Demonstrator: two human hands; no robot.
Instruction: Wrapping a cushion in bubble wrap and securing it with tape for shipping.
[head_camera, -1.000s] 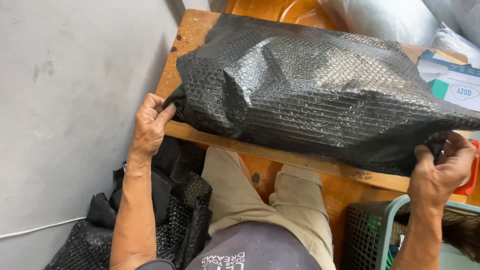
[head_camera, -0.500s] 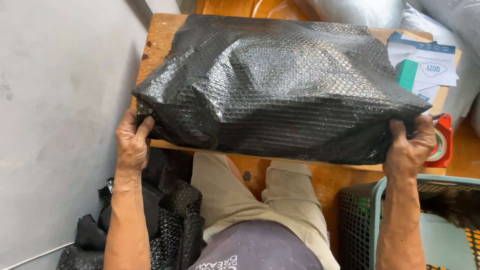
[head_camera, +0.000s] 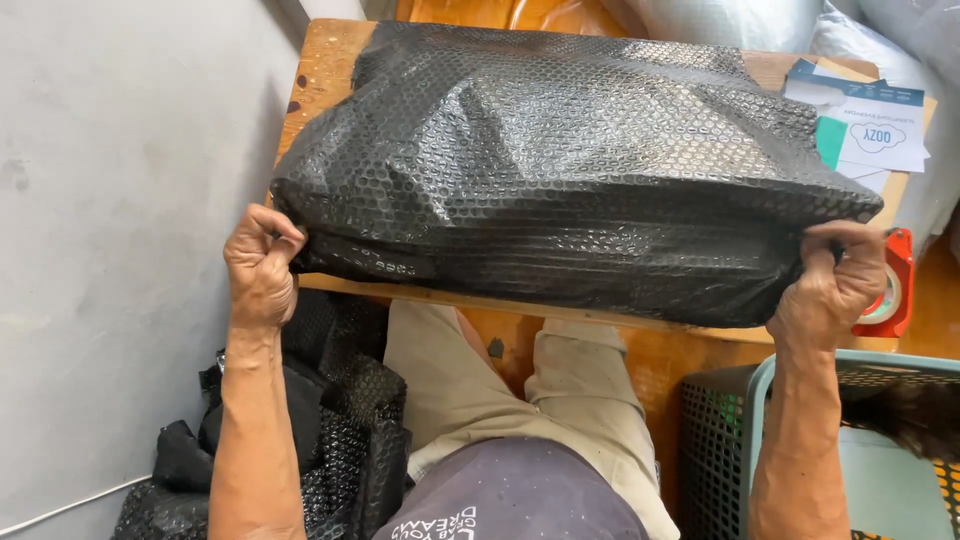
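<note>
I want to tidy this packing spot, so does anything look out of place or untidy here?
Yes: a heap of black bubble wrap scraps lies crumpled on the floor below the left hand. The wrapped bundle itself looks intact.

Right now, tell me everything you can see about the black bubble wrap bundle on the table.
The bubble wrap bundle is a wide, bulky parcel covered in glossy black bubble wrap, creased and dented on top, so its contents are hidden. It lies flat across the wooden table, covering most of it, with its near edge at the table's front. The left hand pinches its near left corner, and the right hand grips its near right corner.
</note>
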